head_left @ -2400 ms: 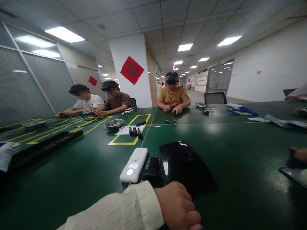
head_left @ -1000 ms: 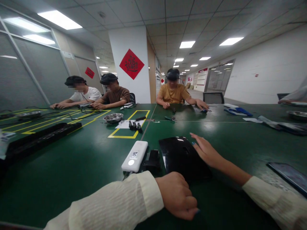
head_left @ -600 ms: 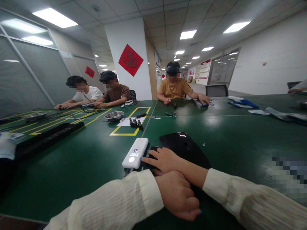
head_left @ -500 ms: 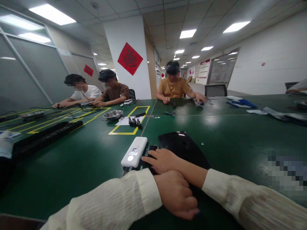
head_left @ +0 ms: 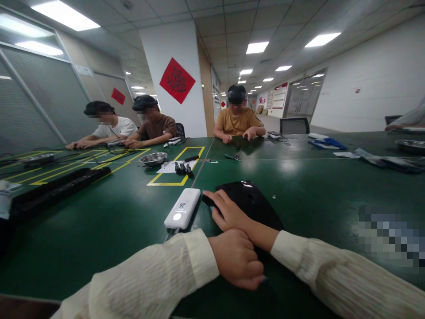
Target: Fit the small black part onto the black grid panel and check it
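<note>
My right hand [head_left: 229, 212] has its fingers wrapped over a small black rectangular object [head_left: 207, 201], which is tilted beside the white power bank [head_left: 183, 207]. A cable runs from the power bank's near end. Under and behind my right forearm lies a glossy black panel [head_left: 262, 199], partly covered by the arm. Crossing below the right wrist, my left hand [head_left: 237, 260] is curled into a loose fist, knuckles up. The inside of that fist is hidden from view.
On the green table [head_left: 116, 230] stand a metal bowl [head_left: 153, 159], several black parts [head_left: 183, 169] on paper, and pliers [head_left: 233, 157]. A long black tray [head_left: 59, 190] lies left. Blue and grey bags [head_left: 385, 159] lie right. One co-worker [head_left: 237, 122] sits opposite, two others at left.
My right hand has closed around the small black object and tilted it up from beside the power bank. The co-worker opposite has drawn one hand in. The view has shifted slightly.
</note>
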Available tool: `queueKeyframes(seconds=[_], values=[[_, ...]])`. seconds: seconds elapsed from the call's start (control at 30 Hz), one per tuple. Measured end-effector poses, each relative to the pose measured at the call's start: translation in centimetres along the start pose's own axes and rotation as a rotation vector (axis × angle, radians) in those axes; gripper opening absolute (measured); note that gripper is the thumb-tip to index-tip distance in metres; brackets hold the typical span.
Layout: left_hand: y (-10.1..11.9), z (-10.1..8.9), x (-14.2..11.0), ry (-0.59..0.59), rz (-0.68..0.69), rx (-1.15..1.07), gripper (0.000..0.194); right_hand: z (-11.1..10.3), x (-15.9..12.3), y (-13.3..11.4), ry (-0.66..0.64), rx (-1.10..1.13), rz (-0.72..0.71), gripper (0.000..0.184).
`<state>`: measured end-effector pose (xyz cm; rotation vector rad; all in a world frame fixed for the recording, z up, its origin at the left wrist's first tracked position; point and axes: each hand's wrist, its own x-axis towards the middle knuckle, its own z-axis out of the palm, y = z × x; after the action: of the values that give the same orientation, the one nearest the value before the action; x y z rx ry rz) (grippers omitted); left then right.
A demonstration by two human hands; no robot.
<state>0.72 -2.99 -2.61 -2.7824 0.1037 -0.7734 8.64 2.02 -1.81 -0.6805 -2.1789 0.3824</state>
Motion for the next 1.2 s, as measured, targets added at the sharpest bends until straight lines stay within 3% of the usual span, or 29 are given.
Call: queueKeyframes(seconds=[0.13, 0.27, 0.33, 0.43, 0.6, 0.7, 0.9, 1.2], values=[[-0.2, 0.2, -0.3, -0.018, -0.016, -0.014, 0.033, -0.5, 0.4, 0.6, 0.287, 0.219, 0.181, 0.039], [-0.3, 0.0, -0.3, -0.061, -0.018, -0.011, 0.031, -0.6, 0.9, 2.0, 0.381, 0.615, 0.534, 0.034], [-0.3, -0.1, -0.3, -0.061, -0.018, -0.005, 0.031, -1.1, 1.2, 2.7, 0.444, 0.787, 0.631, 0.034], [-0.2, -0.1, -0.3, -0.070, -0.023, -0.002, 0.030, -2.8, 2.0, 3.3, 0.571, 0.888, 0.637, 0.033], [-0.2, 0.0, -0.4, -0.040, -0.036, -0.021, 0.030, -6.8, 3.3, 4.4, 0.666, 0.813, 0.617, 0.029], [-0.2, 0.1, -0.4, -0.036, -0.037, -0.032, 0.029, -8.8, 3.6, 5.1, 0.605, 0.695, 0.703, 0.031], [-0.2, 0.1, -0.3, -0.112, -0.054, -0.025, 0.029, -11.3, 3.0, 5.8, 0.336, 0.609, 0.855, 0.024], [-0.2, 0.0, -0.2, -0.132, -0.062, -0.040, 0.029, -11.7, 2.7, 5.7, 0.130, 0.471, 0.887, 0.025]])
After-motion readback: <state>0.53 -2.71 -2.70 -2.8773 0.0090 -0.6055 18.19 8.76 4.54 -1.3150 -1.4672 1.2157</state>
